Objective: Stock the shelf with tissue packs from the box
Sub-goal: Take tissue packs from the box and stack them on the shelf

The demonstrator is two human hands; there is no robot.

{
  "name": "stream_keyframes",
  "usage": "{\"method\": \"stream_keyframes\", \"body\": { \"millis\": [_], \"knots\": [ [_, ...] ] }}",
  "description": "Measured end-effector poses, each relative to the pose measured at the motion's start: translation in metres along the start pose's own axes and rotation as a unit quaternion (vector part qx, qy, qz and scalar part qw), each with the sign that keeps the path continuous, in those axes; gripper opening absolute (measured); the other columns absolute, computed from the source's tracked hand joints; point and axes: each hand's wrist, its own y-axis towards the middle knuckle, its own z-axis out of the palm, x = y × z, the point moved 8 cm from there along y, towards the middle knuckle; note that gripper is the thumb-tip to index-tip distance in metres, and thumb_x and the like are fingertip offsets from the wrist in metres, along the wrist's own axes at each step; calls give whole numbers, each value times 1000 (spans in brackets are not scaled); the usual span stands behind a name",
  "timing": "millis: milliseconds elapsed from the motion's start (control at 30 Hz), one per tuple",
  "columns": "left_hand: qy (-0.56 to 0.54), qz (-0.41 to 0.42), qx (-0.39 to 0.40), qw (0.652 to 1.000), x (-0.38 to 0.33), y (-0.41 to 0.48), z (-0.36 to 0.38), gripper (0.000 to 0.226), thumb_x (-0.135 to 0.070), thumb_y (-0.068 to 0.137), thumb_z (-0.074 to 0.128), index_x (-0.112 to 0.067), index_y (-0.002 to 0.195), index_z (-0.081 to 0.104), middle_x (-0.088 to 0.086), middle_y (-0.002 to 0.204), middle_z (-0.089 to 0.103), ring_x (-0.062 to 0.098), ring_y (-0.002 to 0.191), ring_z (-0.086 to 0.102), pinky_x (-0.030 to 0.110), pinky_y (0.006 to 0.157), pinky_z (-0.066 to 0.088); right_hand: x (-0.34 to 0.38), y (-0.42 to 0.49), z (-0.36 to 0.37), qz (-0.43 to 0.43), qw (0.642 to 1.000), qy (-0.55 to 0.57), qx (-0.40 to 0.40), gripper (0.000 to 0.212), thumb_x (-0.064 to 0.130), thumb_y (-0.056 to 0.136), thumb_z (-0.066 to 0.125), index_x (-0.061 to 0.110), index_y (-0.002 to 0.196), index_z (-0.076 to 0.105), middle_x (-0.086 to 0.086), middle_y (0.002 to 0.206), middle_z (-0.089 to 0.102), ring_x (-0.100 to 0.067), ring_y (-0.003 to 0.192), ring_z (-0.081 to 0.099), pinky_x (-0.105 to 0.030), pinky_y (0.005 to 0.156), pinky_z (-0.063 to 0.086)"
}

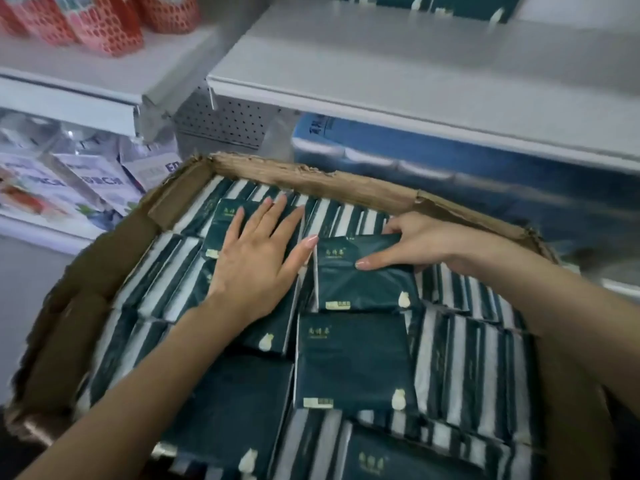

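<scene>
A torn cardboard box (294, 178) fills the lower view, packed with several dark green tissue packs, some flat and some on edge showing white stripes. My left hand (258, 252) lies flat, fingers spread, on a flat pack (225, 216) near the box's far side. My right hand (412, 242) grips the far edge of another flat green pack (363, 282), thumb on top and fingers curled behind it. A third flat pack (353, 362) lies just below. The white shelf (398, 67) above the box is mostly bare, with green packs (460, 5) at its back.
Red-patterned packs (104, 26) stand on the upper left shelf. Pale purple and white packs (86, 181) sit on the lower left shelf. Blue wrapped bundles (450, 174) lie under the white shelf behind the box. A perforated metal panel (225, 123) divides the bays.
</scene>
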Motion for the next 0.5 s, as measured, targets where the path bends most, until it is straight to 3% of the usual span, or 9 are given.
{"method": "stream_keyframes", "body": {
  "millis": [100, 200, 300, 367, 500],
  "knots": [
    [2, -7, 24, 1000, -4, -6, 2, 84, -67, 84, -4, -28, 152, 25, -4, 161, 14, 10, 148, 4, 37, 121, -3, -3, -14, -2, -16, 999, 26, -45, 72, 46, 66, 83, 11, 123, 56, -4, 121, 58, -20, 106, 58, -28, 75, 50],
    [-41, -25, 34, 998, -4, -6, -2, 82, -68, 85, 1, -26, 151, 29, -4, 160, 18, 9, 148, 7, 37, 121, -2, -1, -37, -17, -57, 993, 30, -102, 54, 34, 69, 85, 14, 111, 57, -1, 115, 56, -17, 103, 54, -28, 86, 46],
    [-185, -49, 11, 981, -18, -7, -19, 66, -57, 95, 20, -20, 146, 40, 1, 156, 31, 12, 146, 20, 37, 121, 9, 3, -62, -34, -98, 982, 11, -164, 42, 27, 73, 83, 18, 104, 56, 3, 108, 53, -15, 104, 51, -24, 79, 38],
    [-270, -47, -5, 962, -39, -12, -29, 53, -46, 102, 29, -17, 143, 44, 2, 153, 37, 13, 142, 29, 30, 118, 18, 5, -78, -44, -126, 971, 12, -204, 37, 25, 74, 82, 22, 99, 54, 2, 110, 55, -15, 104, 51, -23, 77, 35],
    [-360, -25, -47, 931, -81, -16, -50, 54, -50, 100, 30, -21, 145, 43, -11, 146, 44, 2, 133, 38, 16, 107, 27, 8, -110, -77, -178, 941, 39, -284, 34, 21, 74, 81, 24, 95, 55, 1, 106, 57, -11, 91, 50, -17, 69, 33]
  ]
}}
